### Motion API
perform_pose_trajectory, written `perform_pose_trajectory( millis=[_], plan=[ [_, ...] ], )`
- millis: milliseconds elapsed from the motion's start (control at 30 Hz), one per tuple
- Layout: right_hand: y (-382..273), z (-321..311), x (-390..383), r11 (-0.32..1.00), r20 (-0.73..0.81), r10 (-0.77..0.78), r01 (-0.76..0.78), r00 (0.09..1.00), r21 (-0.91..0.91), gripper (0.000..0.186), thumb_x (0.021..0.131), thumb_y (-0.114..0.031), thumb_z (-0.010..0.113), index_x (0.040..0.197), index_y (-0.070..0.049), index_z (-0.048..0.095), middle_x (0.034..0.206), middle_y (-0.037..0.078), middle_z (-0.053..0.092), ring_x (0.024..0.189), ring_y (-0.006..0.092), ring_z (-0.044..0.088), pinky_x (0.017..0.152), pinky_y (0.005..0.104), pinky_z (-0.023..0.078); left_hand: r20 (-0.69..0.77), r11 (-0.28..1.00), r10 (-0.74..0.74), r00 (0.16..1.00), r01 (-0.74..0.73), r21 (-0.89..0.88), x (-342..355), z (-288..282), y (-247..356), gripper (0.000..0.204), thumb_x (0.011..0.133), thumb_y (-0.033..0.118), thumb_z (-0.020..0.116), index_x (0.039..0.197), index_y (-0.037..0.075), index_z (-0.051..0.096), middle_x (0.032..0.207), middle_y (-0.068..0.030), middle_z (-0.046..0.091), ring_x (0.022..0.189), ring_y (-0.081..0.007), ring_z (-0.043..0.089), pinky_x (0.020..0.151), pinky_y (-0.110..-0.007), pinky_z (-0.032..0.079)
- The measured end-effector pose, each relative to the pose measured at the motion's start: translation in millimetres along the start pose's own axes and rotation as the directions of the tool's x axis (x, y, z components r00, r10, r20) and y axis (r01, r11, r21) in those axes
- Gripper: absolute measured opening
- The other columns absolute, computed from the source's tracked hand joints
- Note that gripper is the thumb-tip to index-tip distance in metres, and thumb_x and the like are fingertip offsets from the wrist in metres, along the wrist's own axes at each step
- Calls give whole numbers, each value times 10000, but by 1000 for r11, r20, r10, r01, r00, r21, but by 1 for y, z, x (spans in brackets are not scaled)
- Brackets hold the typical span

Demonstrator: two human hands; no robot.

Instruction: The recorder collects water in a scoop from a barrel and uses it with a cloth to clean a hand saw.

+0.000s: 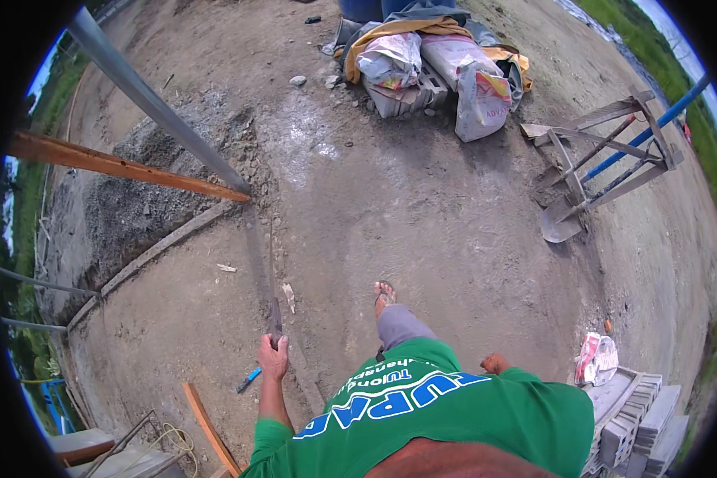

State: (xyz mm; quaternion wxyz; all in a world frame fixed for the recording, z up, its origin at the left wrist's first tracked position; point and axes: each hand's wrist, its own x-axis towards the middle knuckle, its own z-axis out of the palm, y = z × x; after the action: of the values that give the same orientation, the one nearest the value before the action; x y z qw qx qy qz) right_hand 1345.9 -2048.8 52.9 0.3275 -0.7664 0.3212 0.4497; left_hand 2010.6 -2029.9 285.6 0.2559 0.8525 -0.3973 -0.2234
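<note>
My left hand [274, 358] grips a long, thin, dark-bladed tool [275, 317] by its lower end, with the blade pointing forward over the dirt. A blue-handled object [249, 380] lies on the ground just left of that hand. My right hand [495, 363] hangs beside my green shirt with fingers curled; whatever may be inside is hidden. My foot [385, 296] in a sandal stands on the packed ground ahead.
A leaning metal pole [159, 103] and wooden beam [127, 167] border gravel [135, 207] at left. Sacks [483, 103] on blocks lie ahead. A wooden frame with shovels [581, 183] stands right. Hollow blocks [641, 422] are stacked lower right; a board [207, 422] lies lower left.
</note>
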Motion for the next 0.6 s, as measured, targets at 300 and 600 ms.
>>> perform_pose_trajectory(
  millis=[300, 600],
  plan=[
    [-10, -682, 98, 681, -707, 365, 344, 606, 647, 246, 745, -131, 630, 976, -63, 680, 828, 46, 682, 736, 153, 616, 709, 300, 495, 448, 806, -585, 676, 419, 418, 129, -39, -31, 604, 571, 376, 768, 926, -99, 655, 981, -263, 654, 937, -326, 646, 805, -381, 499],
    [-173, -1184, -113, 385, -806, -9, 742, -592, -550, 171, 846, -49, 648, 1001, 23, 646, 807, 79, 654, 728, 134, 591, 704, 266, 483, 462, 689, -720, 518, 615, 384, 403, -70, 54, 656, 588, 451, 732, 926, -105, 649, 1020, -292, 629, 992, -347, 630, 816, -387, 496]
  ],
)
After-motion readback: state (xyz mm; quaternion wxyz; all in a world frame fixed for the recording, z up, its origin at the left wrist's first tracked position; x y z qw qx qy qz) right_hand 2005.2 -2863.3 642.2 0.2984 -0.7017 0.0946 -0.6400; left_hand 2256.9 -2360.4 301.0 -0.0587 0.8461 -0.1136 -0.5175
